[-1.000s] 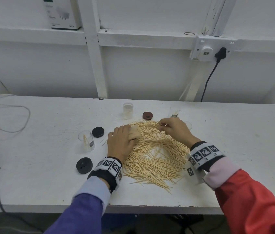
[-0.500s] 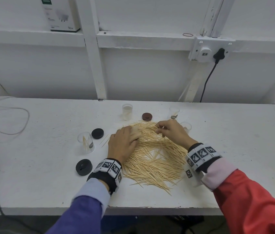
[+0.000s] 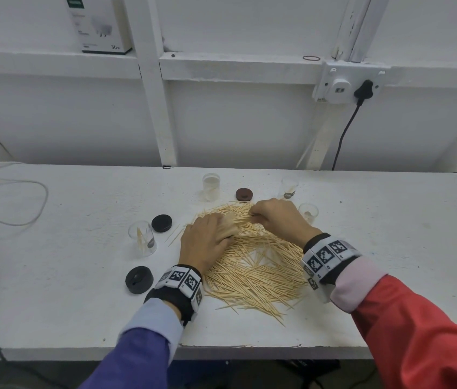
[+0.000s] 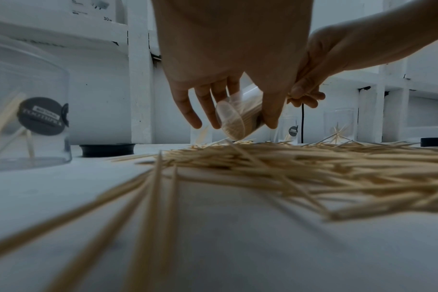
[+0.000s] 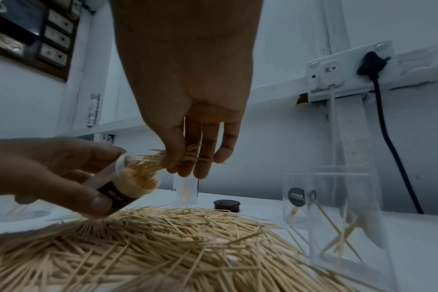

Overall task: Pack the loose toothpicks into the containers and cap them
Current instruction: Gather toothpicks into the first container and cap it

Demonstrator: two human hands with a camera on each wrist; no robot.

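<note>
A big heap of loose toothpicks (image 3: 255,265) (image 5: 163,237) (image 4: 313,166) lies on the white table (image 3: 81,276). My left hand (image 3: 207,237) (image 5: 50,173) grips a clear container (image 5: 128,183) (image 4: 238,118) tilted on its side just above the heap, nearly full of toothpicks. My right hand (image 3: 275,217) (image 5: 193,156) pinches a bundle of toothpicks (image 5: 168,158) at the container's mouth. Other clear containers stand around: one at the left (image 3: 141,241), two at the back (image 3: 211,186) (image 3: 289,188) and one beside my right hand (image 3: 308,212).
Two black caps (image 3: 161,223) (image 3: 139,279) lie left of the heap and a brown cap (image 3: 244,194) behind it. Cables (image 3: 19,203) lie at the far left. A wall socket with a black plug (image 3: 362,91) sits behind, and the table's front edge (image 3: 249,346) is near.
My right hand has moved a little left, bringing its bundle of toothpicks to the mouth of the container in my left hand. The left hand has stayed almost in place.
</note>
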